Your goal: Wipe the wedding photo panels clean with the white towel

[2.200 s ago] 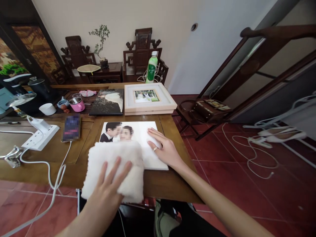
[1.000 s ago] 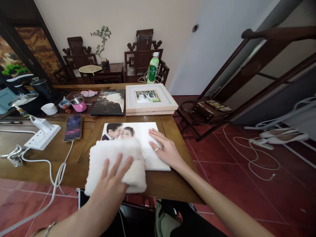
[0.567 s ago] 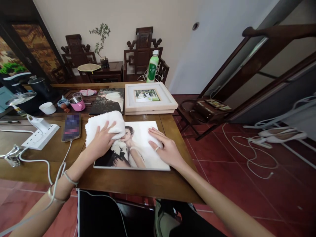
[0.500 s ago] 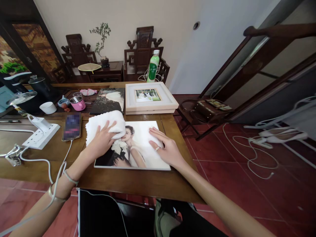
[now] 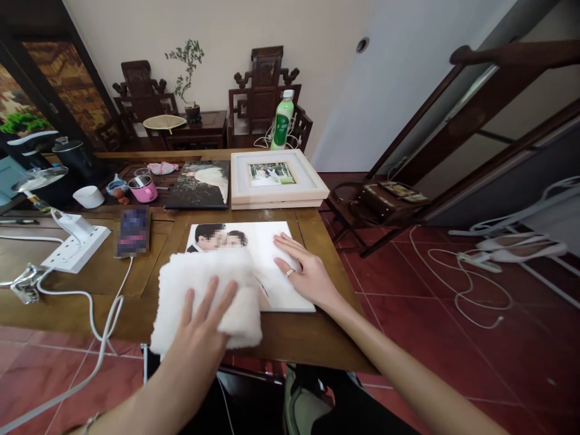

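Note:
My left hand (image 5: 202, 329) lies on a folded white towel (image 5: 244, 266), its fingers spread across the top; the thumb is hidden. The towel covers the lower left of a glossy photo panel (image 5: 267, 232) and hangs past the table's front edge. The panel's upper part shows two people close together. My right hand (image 5: 308, 272), with a ring on one finger, rests flat on the panel's right side, fingers stretched out.
Behind the panel are a light framed picture (image 5: 312, 175) and a dark photo panel (image 5: 185, 187). A green bottle (image 5: 283, 124) stands at the back. To the left lie a phone (image 5: 131, 232), a power strip (image 5: 86, 254), white cables and a pink cup (image 5: 142, 190).
My left hand has slid the towel towards me, from the panel's upper left to its lower left and over the table edge. The couple at the top is uncovered. My right hand stays in place.

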`<control>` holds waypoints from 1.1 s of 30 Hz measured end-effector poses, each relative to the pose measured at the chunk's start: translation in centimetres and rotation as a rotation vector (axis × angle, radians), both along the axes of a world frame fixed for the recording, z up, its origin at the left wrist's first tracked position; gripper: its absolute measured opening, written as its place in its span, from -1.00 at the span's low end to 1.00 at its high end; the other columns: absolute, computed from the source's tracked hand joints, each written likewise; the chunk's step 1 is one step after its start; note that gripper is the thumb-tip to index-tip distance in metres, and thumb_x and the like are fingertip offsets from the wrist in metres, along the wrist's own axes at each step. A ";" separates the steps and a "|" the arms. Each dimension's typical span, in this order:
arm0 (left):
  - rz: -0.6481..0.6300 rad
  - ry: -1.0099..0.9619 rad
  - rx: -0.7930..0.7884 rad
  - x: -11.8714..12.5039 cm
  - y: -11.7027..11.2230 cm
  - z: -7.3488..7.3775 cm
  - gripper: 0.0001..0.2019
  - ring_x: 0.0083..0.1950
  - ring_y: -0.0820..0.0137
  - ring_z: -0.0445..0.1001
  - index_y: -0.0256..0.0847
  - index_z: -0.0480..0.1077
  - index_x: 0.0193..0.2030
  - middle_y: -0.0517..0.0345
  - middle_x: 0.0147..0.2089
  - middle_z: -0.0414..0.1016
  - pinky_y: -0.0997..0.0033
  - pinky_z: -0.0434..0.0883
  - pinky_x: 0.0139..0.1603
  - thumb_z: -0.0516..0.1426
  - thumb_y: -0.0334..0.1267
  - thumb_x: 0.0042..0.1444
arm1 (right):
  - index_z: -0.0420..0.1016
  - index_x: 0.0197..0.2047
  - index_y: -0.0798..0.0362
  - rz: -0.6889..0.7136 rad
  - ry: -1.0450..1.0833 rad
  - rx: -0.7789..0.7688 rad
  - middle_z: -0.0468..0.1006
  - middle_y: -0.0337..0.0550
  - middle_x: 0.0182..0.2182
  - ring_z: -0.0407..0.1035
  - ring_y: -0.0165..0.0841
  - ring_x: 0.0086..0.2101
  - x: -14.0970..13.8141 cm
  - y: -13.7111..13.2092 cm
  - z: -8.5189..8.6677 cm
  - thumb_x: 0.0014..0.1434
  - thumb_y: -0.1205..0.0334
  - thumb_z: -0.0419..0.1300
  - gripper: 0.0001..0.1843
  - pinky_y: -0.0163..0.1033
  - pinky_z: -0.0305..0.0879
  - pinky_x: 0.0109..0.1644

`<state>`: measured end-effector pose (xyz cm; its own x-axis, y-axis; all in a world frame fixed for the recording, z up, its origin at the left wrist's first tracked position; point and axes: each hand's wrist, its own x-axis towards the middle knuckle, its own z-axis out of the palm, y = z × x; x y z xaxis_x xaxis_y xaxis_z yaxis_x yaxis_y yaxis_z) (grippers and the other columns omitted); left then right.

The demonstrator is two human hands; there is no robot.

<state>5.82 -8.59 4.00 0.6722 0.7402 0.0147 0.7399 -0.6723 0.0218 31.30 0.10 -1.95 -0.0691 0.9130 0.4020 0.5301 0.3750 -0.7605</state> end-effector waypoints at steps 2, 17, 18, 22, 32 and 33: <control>-0.041 -0.003 -0.006 0.3 -1.0 0.0 -0.89 0.44 -0.16 -0.15 -0.18 0.55 -0.37 0.12 0.48 -0.14 -0.38 -0.04 0.33 0.18 -0.41 0.10 | 0.47 0.13 0.01 0.002 -0.003 -0.003 0.43 -0.03 0.16 0.21 -0.17 0.23 0.0 0.0 0.0 0.20 0.17 0.14 -0.58 0.09 0.13 0.33; 0.048 0.149 -0.008 4.7 12.5 1.6 -0.62 0.45 -0.13 -0.18 -0.12 0.35 0.21 0.01 0.47 -0.15 -0.48 0.05 0.22 0.00 -0.38 0.29 | 0.45 0.15 0.03 0.015 -0.050 0.017 0.43 -0.01 0.16 0.22 -0.16 0.23 0.0 -0.1 0.0 0.21 0.14 0.12 -0.56 0.10 0.16 0.31; 0.027 0.165 -0.010 5.1 11.9 1.8 -0.63 0.45 -0.13 -0.18 -0.11 0.37 0.19 0.02 0.47 -0.14 -0.48 0.05 0.23 0.01 -0.40 0.28 | 0.44 0.15 0.03 0.016 -0.048 0.016 0.43 -0.01 0.16 0.21 -0.16 0.23 0.1 -0.1 0.0 0.22 0.14 0.12 -0.56 0.10 0.15 0.32; -0.069 0.212 -0.071 5.6 6.9 2.6 -0.59 0.44 -0.18 -0.15 0.01 0.41 0.15 0.02 0.47 -0.11 -0.49 0.07 0.21 0.08 -0.43 0.21 | 0.44 0.15 0.03 0.021 -0.028 0.006 0.41 -0.01 0.18 0.20 -0.17 0.24 0.1 -0.1 0.2 0.24 0.13 0.09 -0.56 0.10 0.11 0.33; -0.077 0.153 -0.008 6.9 7.3 2.4 -0.63 0.42 -0.14 -0.06 -0.07 0.41 0.15 0.00 0.45 -0.04 -0.43 0.17 0.19 0.06 -0.39 0.23 | 0.54 0.04 -0.04 -0.079 0.355 -0.135 0.41 -0.08 0.18 0.22 -0.16 0.23 0.2 -0.2 0.8 0.25 -0.08 0.06 -0.55 0.06 0.02 0.36; -0.051 0.131 0.016 7.6 8.1 2.1 -0.64 0.42 -0.16 -0.06 -0.09 0.41 0.14 -0.01 0.45 -0.03 -0.46 0.15 0.18 0.04 -0.40 0.24 | 0.53 0.05 -0.05 -0.085 0.387 -0.138 0.40 -0.09 0.19 0.20 -0.17 0.24 0.2 -0.2 0.8 0.25 -0.10 0.06 -0.54 0.05 0.00 0.37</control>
